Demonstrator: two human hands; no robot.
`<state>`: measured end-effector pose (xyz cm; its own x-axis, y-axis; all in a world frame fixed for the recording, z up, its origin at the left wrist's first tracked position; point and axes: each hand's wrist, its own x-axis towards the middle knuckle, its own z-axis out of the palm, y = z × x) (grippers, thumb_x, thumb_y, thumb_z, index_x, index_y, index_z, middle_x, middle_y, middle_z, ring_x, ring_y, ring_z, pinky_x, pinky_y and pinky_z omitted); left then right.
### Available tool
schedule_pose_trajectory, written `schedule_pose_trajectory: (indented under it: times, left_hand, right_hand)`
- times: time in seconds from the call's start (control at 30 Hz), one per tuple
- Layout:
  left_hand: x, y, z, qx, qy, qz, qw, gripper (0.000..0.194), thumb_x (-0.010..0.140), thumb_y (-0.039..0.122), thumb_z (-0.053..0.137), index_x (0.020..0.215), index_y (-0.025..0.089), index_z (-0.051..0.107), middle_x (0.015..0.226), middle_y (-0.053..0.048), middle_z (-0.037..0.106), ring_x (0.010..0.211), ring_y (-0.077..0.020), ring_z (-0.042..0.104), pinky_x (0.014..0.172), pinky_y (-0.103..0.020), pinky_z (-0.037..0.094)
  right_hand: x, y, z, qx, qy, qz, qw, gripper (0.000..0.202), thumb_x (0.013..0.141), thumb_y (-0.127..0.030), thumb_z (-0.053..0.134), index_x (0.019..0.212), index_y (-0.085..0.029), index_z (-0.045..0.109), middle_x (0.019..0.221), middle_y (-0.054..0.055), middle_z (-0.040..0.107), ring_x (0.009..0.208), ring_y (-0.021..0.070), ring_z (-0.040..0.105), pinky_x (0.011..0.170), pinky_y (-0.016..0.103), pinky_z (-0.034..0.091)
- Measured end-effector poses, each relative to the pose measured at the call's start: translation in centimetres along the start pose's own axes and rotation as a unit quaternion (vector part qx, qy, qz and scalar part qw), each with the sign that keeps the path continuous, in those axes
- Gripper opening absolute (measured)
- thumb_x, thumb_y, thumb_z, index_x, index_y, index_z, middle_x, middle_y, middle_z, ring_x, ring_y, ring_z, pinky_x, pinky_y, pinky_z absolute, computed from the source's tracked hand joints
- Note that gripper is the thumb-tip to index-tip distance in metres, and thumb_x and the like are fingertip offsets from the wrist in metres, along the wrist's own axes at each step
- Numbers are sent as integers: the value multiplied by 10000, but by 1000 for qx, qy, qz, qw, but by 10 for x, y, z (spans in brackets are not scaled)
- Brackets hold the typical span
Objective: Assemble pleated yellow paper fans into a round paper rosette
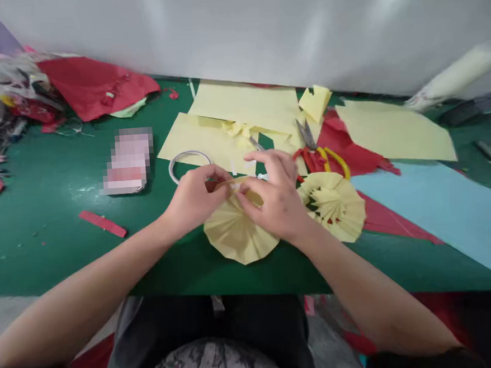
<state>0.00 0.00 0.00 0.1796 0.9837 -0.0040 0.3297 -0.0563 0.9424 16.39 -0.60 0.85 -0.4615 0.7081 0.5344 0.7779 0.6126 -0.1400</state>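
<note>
A round, pleated yellow paper fan (243, 234) lies at the front of the green table, between my hands. My left hand (198, 198) pinches its upper edge from the left. The thumb and forefinger of my right hand (278, 196) close on the same upper part, where a small white strip shows between the fingertips. The fingers hide part of that strip and the paper. A second pleated yellow paper rosette (335, 206), with cut-out holes, sits to the right of my right hand. Just beyond my left hand is a roll of tape (172, 169).
Scissors with red and yellow handles (310, 140) lie beyond my right hand, near yellow paper sheets (243, 97). Blue paper (435, 199) and red paper (382, 213) spread rightward. A blurred-out phone-like object (128, 161) and a red strip (103, 223) lie left. Scraps heap far left.
</note>
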Motion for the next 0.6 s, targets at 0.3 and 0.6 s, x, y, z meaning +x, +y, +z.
schedule_pose_trajectory:
  times: [0.3, 0.6]
  left_hand:
    - [-1, 3, 5, -121, -35, -40, 991, 139, 685, 196, 618, 797, 144, 553, 747, -8, 595, 708, -100, 575, 659, -233, 458]
    - [-3, 8, 4, -107, -44, -70, 991, 207, 668, 171, 625, 854, 160, 534, 658, 7, 622, 611, -94, 578, 569, -211, 423]
  right_hand:
    - [0, 1, 1, 36, -48, 82, 995, 185, 752, -189, 532, 571, -162, 559, 1160, 97, 499, 1131, 295, 390, 921, 479, 357]
    - [2, -1, -2, 110, -96, 101, 984, 223, 741, -228, 537, 526, -169, 538, 1134, 82, 509, 1113, 280, 401, 943, 493, 336]
